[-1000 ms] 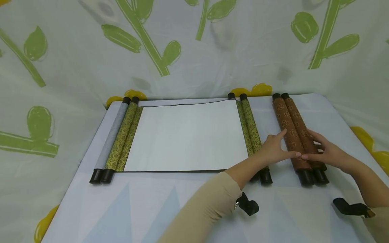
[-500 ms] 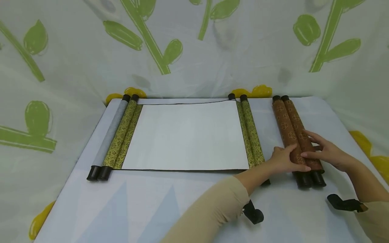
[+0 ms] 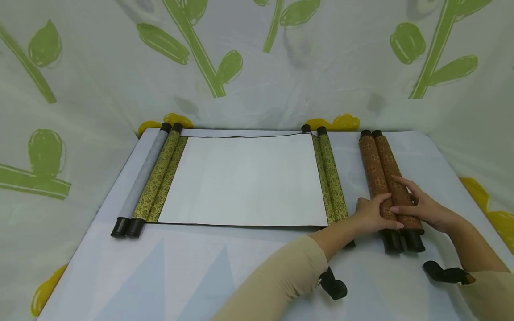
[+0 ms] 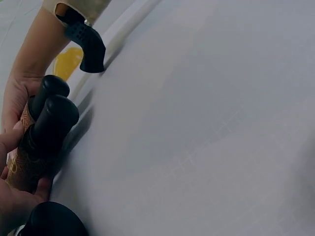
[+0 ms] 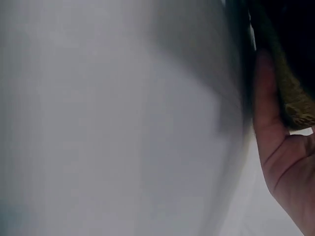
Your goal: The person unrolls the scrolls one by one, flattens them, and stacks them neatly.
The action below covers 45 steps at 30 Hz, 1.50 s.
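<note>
A brown scroll (image 3: 389,169) with a flower pattern and black end knobs lies at the right of the table, its two rolls side by side. My left hand (image 3: 371,215) grips the left roll near its front end, thumb and fingers on either side. On the right roll, my right hand (image 3: 430,209) has its thumb on top and fingers around the far side. The left wrist view shows the scroll's black knobs (image 4: 56,118) close by. In the right wrist view, part of the right hand (image 5: 275,142) lies along the scroll's dark underside.
A partly unrolled yellow-green scroll with a blank white sheet (image 3: 249,178) lies mid-table. Against its left roll rests a grey scroll (image 3: 144,178). The left forearm passes over the front of its right roll (image 3: 334,178). A leaf-printed cloth (image 3: 281,89) stands behind the table.
My left hand has slid toward the scroll's front end and closed around the left roll. The scroll's front end has shifted slightly left, with the right hand keeping its hold.
</note>
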Tool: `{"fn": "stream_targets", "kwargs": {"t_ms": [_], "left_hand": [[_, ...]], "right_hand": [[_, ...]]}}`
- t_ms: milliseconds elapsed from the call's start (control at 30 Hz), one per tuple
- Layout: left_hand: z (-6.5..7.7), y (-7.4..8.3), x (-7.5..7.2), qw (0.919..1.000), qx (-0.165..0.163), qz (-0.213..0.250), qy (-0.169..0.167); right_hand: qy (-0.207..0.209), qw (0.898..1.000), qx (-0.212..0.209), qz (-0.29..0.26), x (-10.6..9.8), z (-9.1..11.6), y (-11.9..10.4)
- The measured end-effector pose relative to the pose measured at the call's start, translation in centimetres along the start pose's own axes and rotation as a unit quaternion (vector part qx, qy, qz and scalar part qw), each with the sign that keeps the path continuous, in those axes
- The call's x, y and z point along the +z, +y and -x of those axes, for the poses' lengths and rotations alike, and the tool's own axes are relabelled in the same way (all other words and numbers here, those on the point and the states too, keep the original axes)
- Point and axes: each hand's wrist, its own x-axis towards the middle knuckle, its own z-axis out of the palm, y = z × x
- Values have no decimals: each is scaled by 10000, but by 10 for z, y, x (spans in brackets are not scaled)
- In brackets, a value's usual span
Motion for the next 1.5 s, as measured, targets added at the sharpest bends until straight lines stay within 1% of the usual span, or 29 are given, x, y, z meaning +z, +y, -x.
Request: {"fn": "stream_targets", "kwargs": {"t_ms": [100, 200, 400, 500, 600, 733, 833, 967, 1033, 1200, 1333, 1433, 1500], "left_hand": [[0, 0, 1, 9999, 70, -47, 100], [1, -1, 0, 9999, 115, 54, 105], [4, -4, -4, 9985, 241, 328, -359], [6, -5, -6, 9973, 241, 536, -439], [8, -6, -8, 9970, 279, 622, -370], [11, -4, -9, 9974, 375, 533, -294], [15, -4, -11, 9976, 452, 444, -272], [22, -4, -12, 9970, 670, 336, -211], [25, -2, -13, 9964, 777, 265, -197], [35, 2, -21, 9950, 973, 113, -211], [43, 2, -27, 9931, 1118, 277, -228], [49, 2, -32, 9928, 1110, 417, -159], [53, 3, -36, 9928, 1153, 328, -62]], "right_hand": [[-19, 10000, -55, -15, 4, 4, 1], [-58, 9999, -103, -110, 8, 7, -2], [-125, 9987, -201, -444, 20, 10, -10], [-54, 9988, -206, -450, 24, 11, -12], [18, 9991, -220, -360, 26, 12, -13], [121, 9996, -238, -40, 27, 15, -16], [160, 9994, -293, -31, 28, 18, -18], [330, 9980, -540, 32, 32, 23, -22], [442, 9965, -689, 170, 34, 26, -24], [569, 9944, -871, 188, 40, 31, -33], [679, 9926, -975, 267, 46, 34, -45], [712, 9911, -1122, 99, 50, 33, -55], [778, 9895, -1215, 4, 53, 32, -62]]}}
